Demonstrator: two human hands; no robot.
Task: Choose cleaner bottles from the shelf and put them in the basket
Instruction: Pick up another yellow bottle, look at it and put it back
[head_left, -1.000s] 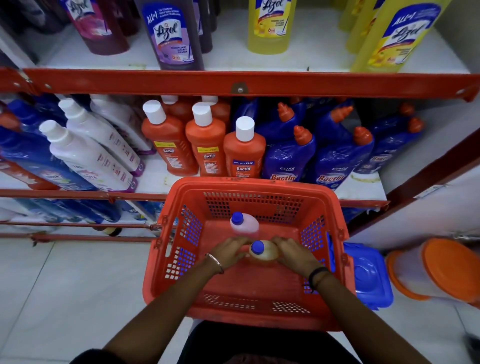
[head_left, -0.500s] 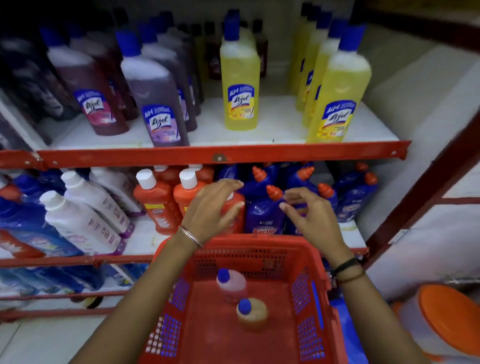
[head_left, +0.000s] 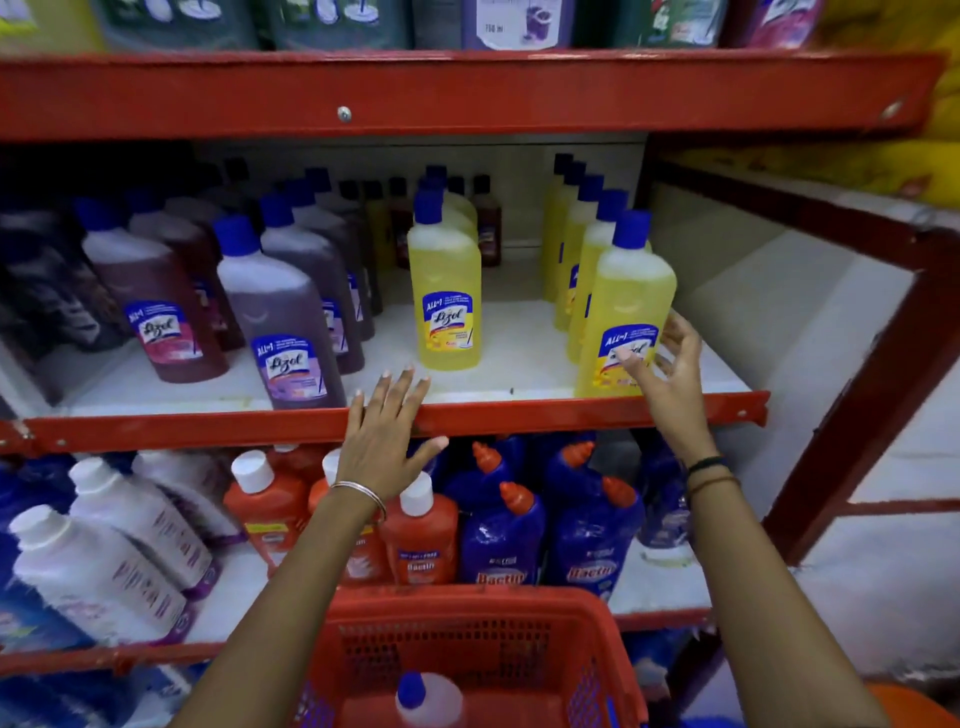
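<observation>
A red basket (head_left: 483, 613) sits at the bottom centre with a blue-capped bottle (head_left: 428, 701) inside. On the middle shelf (head_left: 311, 423) stand yellow Lizol bottles, one in the centre (head_left: 447, 301) and one at the right front (head_left: 626, 312), plus purple Lizol bottles (head_left: 283, 332). My left hand (head_left: 387, 436) is open, fingers spread over the red shelf edge, holding nothing. My right hand (head_left: 670, 374) is open beside the right yellow bottle, fingertips at its label, not closed around it.
The lower shelf holds orange Bactin bottles (head_left: 421, 540), dark blue Bactin bottles (head_left: 501, 540) and white bottles (head_left: 104, 561). A red shelf post (head_left: 852, 415) slants at the right. The top shelf carries more bottles. An orange lid (head_left: 914, 701) shows at bottom right.
Both hands left the bottle in the basket and rose to the middle shelf. The view tilted up. The right hand now reaches the front right yellow bottle.
</observation>
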